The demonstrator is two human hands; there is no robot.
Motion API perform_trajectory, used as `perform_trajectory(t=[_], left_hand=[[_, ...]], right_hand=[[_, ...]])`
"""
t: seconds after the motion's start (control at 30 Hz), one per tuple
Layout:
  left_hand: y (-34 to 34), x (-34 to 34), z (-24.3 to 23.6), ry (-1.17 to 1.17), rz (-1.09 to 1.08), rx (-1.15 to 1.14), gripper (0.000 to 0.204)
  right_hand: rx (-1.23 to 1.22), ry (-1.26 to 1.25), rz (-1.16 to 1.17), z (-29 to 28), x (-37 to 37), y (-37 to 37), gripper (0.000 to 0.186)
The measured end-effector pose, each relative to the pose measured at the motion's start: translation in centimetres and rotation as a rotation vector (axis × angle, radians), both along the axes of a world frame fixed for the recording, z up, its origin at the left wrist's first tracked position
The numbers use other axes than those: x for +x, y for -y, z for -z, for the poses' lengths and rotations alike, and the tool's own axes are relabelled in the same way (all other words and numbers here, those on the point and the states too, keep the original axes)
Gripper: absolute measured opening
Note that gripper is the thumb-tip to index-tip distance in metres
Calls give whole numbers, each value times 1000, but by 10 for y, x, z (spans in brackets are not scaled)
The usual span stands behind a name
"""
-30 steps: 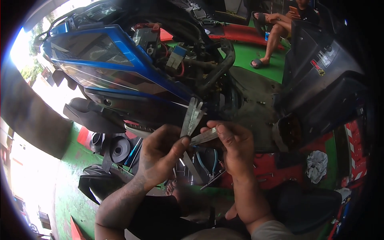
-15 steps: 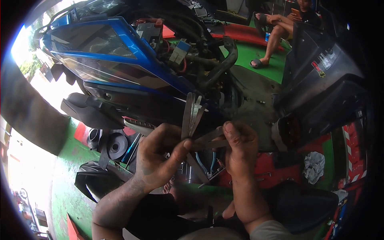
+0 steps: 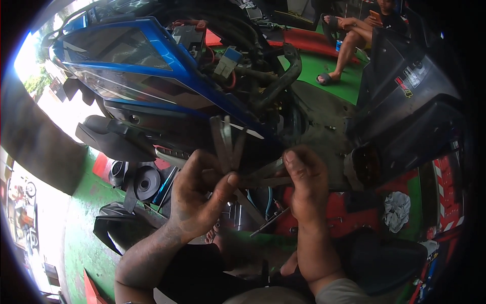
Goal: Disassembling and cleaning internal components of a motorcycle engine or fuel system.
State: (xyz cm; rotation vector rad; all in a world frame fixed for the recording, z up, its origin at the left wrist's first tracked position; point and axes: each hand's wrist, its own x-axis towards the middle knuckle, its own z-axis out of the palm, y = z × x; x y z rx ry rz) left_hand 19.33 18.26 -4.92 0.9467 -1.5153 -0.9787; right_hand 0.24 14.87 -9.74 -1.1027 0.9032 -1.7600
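A feeler gauge (image 3: 230, 144) with thin metal blades fanned out is held up between my two hands, in front of a blue and black scooter (image 3: 197, 91). My left hand (image 3: 200, 195) pinches it near its pivot, thumb on top. Several blades point up from there, and one long piece slants down to the right. My right hand (image 3: 306, 177) pinches the ends of the blades that reach out to the right. The scooter's side is opened up, baring a battery (image 3: 190, 38), cables and frame tubes.
Below my hands lie blue-handled pliers (image 3: 268, 200) and other tools on a red surface. Round black parts (image 3: 148, 183) rest at the left, with a dark plastic cover (image 3: 119, 228) nearer me. A crumpled pale cloth (image 3: 397, 212) lies right. A person (image 3: 349, 45) sits beyond the scooter.
The upward blades have swung left and spread wider apart. My left hand has shifted slightly left; my right hand keeps its pinch on the blades at the right.
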Motion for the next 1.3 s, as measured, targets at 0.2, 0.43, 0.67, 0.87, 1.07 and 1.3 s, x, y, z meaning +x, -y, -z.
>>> perform_trajectory(t=[0.2, 0.43, 0.67, 0.87, 1.07, 1.3], left_hand=[[4, 11, 4, 243, 159, 69, 29], [15, 17, 1, 158, 107, 224, 40], [6, -52, 21, 191, 521, 271, 38], [24, -128, -23, -248, 656, 180, 24], [1, -168, -75, -484, 624, -57, 31], [-16, -167, -111, -400, 688, -232, 43]], right_hand=[[44, -13, -10, -16, -14, -8, 24], [319, -464, -271, -43, -54, -6, 26], [202, -857, 50, -105, -71, -37, 24], [-18, -1081, 241, -199, -117, -48, 22], [-148, -1300, 329, -296, -114, -82, 23], [-128, -1588, 427, -354, -82, -114, 26]])
